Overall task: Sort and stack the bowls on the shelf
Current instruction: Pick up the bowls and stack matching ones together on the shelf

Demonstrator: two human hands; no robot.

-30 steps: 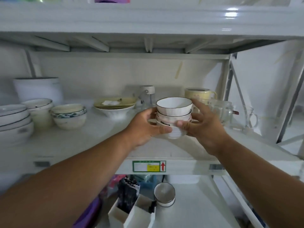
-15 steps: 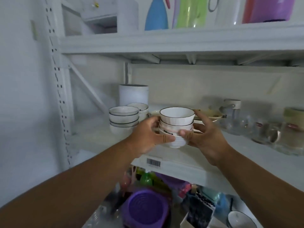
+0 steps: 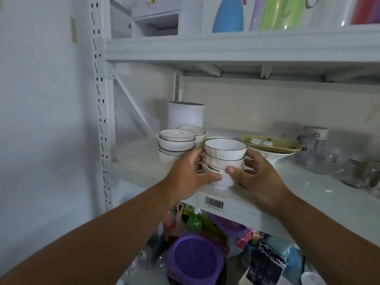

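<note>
A stack of small white bowls (image 3: 224, 155) with thin dark rims sits between both my hands at the front edge of the middle shelf (image 3: 144, 171). My left hand (image 3: 189, 175) grips its left side, thumb across the ribbed bottom bowl. My right hand (image 3: 259, 177) grips the right side, thumb on the front. Just to the left stands another stack of white dark-rimmed bowls (image 3: 177, 146), with a cream bowl (image 3: 195, 131) behind it.
A tall white canister (image 3: 186, 116) stands at the back left. A wide white bowl with a yellow plate (image 3: 271, 146) on top sits to the right, then glass jars (image 3: 329, 155). The shelf post (image 3: 100, 120) is left. A purple basket (image 3: 195, 262) and clutter lie below.
My view has swung left along the shelf, and both hands have carried the bowl stack leftward, close beside the other stack of white bowls. The grip is unchanged.
</note>
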